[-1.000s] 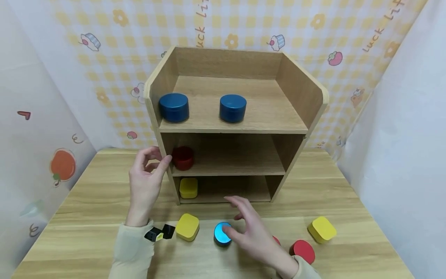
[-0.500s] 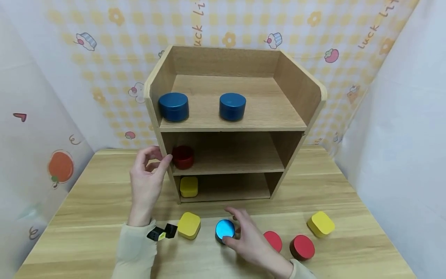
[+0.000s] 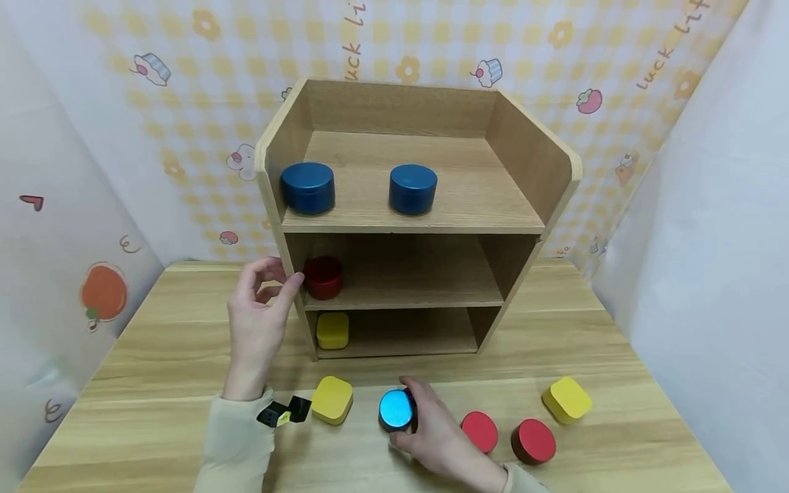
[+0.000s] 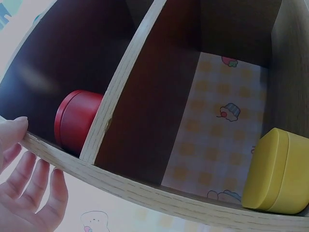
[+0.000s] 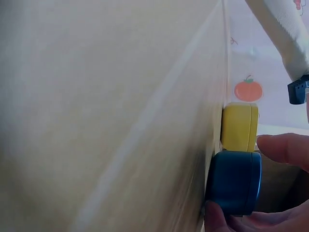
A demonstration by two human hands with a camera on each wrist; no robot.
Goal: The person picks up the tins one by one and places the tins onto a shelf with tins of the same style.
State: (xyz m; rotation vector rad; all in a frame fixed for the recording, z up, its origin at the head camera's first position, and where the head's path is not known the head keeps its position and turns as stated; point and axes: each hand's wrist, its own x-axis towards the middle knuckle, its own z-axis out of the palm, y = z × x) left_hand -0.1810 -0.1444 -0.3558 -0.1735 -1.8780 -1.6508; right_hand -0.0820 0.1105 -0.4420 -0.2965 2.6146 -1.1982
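- Step: the right hand [image 3: 434, 435] is apparently securing the blue, round, metallic tin [image 3: 394, 409].
- Location: the tin is standing on the wooden worktop [image 3: 555, 329], before the bottom front edge of the three-tier wooden shelf unit [image 3: 468, 181].
- Next move: lifting would probably be requiring a firm pinch.
- Right pose: bent fingers and thumb are bracketing the tin.
- Left hand [image 3: 255, 318]: gripping the unit's left front edge.

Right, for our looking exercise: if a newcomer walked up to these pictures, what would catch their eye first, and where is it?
Probably the wooden shelf unit, standing mid-picture in the head view with two blue tins on its top board. Next, perhaps, the bright-lidded blue tin on the table in front, with the right hand curved around it. The left hand, at the unit's left front edge, also stands out.
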